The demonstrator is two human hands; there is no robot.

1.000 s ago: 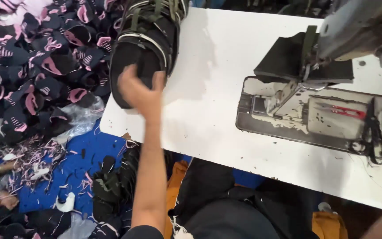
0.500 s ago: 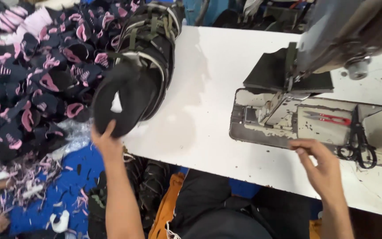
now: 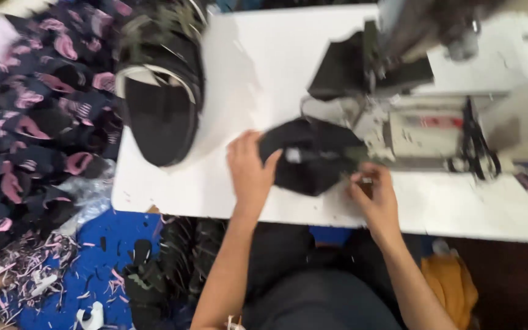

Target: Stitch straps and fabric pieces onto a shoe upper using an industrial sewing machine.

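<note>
Our left hand (image 3: 249, 168) has brought a black piece (image 3: 310, 156) from the stack (image 3: 160, 104) to the desk's (image 3: 264, 61) front edge. Both hands are gripping it, the right hand (image 3: 374, 195) pinching its edge. We are judging that it next needs aligning under the sewing machine (image 3: 410, 79).

We see a matt black cloth piece (image 3: 313, 156) lying on the smooth white table (image 3: 264, 73), by the worn, scuffed metal sewing machine (image 3: 423, 116), with soft black-and-pink fabric pieces (image 3: 32, 122) heaped beside.

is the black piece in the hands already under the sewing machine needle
No, the black piece lies on the white table in front of the sewing machine, held by the left hand and right hand.
</note>
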